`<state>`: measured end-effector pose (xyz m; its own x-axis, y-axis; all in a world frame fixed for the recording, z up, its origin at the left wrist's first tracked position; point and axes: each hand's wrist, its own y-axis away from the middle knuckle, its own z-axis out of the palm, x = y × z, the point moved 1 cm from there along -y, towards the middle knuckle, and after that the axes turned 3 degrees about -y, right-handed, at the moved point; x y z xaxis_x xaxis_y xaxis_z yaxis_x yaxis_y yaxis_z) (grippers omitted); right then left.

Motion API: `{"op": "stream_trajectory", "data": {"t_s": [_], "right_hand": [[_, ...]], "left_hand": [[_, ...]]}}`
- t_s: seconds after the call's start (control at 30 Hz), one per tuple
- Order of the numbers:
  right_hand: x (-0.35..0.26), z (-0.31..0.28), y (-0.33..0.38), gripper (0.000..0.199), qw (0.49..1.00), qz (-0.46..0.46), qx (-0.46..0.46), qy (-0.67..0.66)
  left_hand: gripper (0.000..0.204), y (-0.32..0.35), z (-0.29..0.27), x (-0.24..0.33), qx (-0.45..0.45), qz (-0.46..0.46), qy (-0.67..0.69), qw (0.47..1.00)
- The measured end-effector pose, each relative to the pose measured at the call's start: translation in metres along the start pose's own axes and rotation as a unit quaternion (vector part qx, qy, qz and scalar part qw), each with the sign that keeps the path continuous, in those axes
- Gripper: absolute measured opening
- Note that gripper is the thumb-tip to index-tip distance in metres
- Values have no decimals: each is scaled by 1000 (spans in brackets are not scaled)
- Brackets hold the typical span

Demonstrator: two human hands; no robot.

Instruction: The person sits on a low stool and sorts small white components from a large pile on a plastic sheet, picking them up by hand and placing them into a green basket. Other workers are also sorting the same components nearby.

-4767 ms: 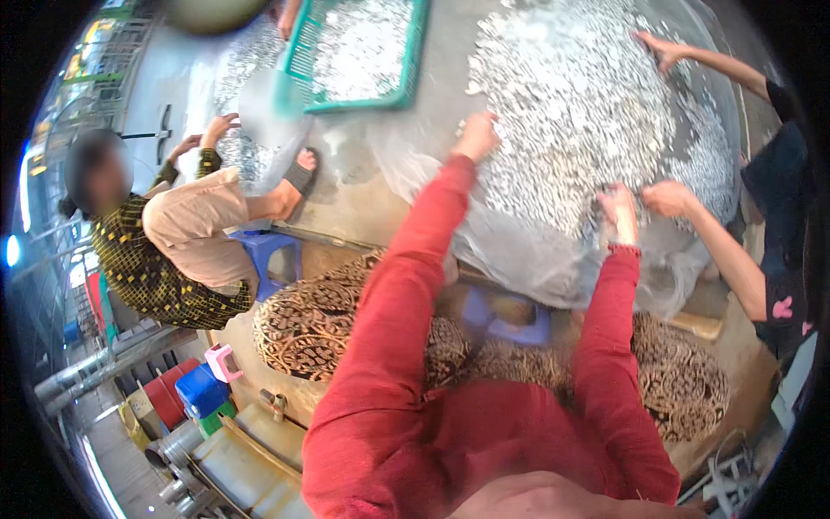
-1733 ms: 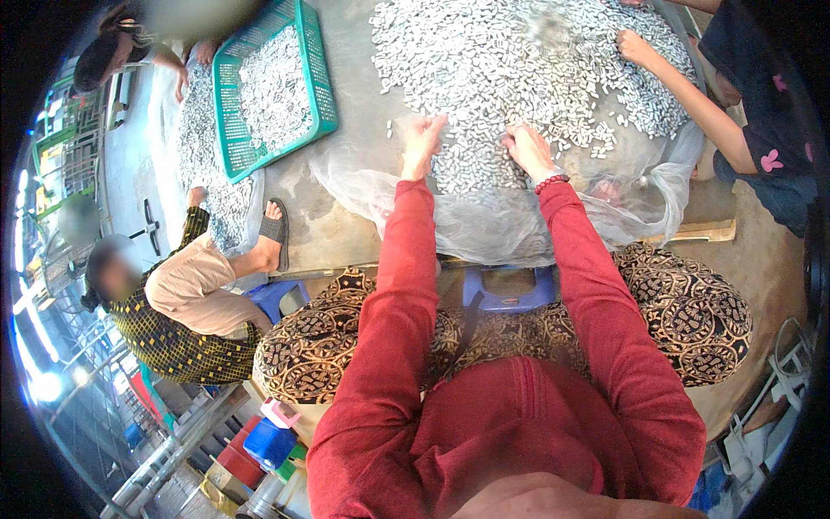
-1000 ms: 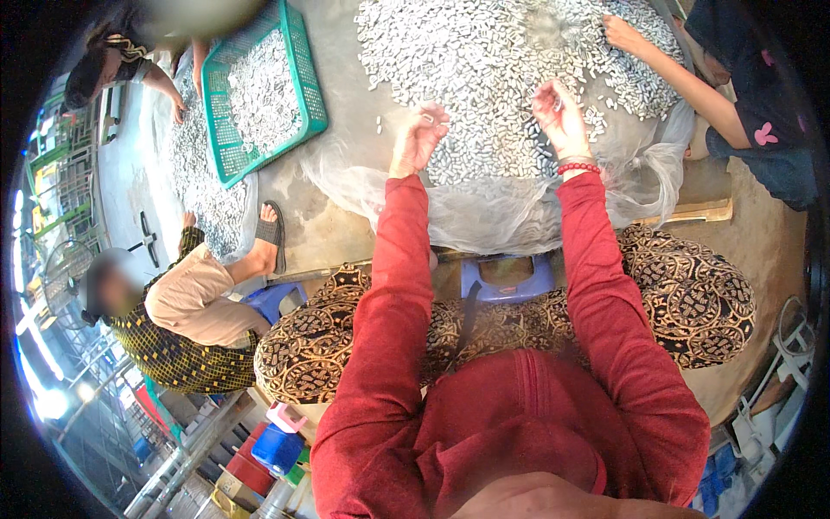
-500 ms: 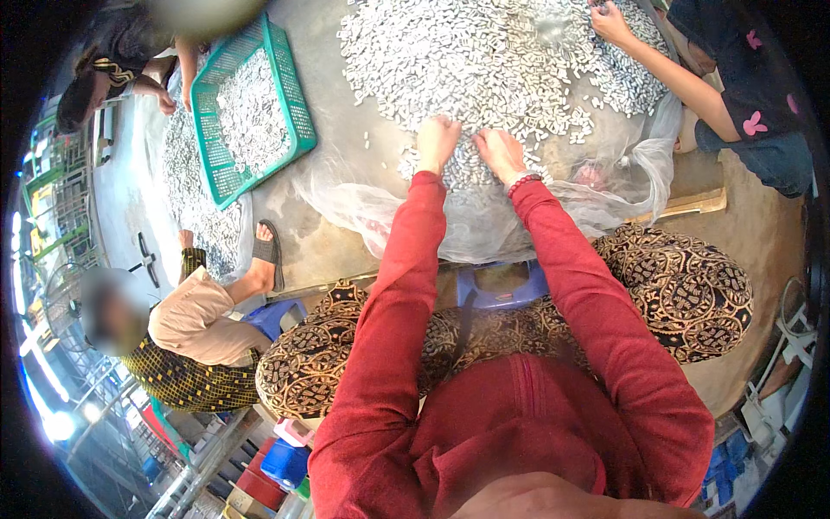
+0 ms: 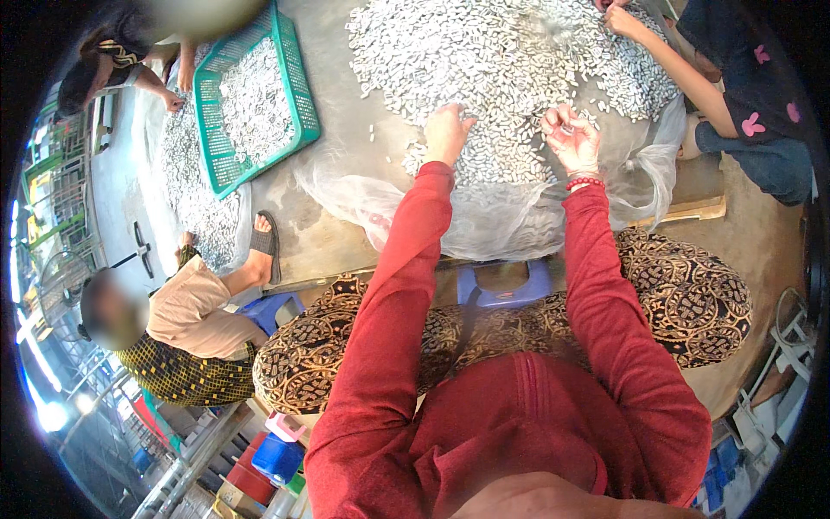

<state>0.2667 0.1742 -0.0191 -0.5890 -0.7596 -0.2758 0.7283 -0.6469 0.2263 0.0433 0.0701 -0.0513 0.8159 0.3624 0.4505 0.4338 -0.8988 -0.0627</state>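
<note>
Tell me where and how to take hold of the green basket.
The basket is probably best gripped by its rim, one hand on each long side, coming from above: it is rectangular, and its rim frames the white pieces inside. The right side likely comes easier, being nearer; loose pieces lie along the left.

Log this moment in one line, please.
left hand: over pale pieces | right hand: palm up, fingers curled, grip unclear | green basket: pale pieces inside

The right hand (image 5: 572, 143) had moved rightward, away from the left hand (image 5: 444, 135), and turned palm up; they had been nearly touching.
</note>
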Motion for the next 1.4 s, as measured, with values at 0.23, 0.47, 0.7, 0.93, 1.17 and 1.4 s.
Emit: {"op": "stream_trajectory", "data": {"t_s": [0.23,0.47,0.7,0.93,1.17,1.4], "right_hand": [[13,-33,-14,27,854,105,290,419],[57,-27,-35,26,511,12,244,824],[74,-3,-39,14,776,67,126,614],[36,29,-18,10,998,40,-18,40],[-20,-20,-27,31,879,56,178,439],[20,-10,-52,56,418,15,257,871]], "left_hand": [[28,-6,-6,10,-86,-30,23,996],[26,33,-57,-38,-101,-57,-63,991],[23,34,-80,-60,-150,-337,470,802],[27,21,-78,-47,-64,-224,824,516],[25,-2,-47,-46,-165,-89,229,955],[23,9,-37,-40,-93,-52,61,992]]}}
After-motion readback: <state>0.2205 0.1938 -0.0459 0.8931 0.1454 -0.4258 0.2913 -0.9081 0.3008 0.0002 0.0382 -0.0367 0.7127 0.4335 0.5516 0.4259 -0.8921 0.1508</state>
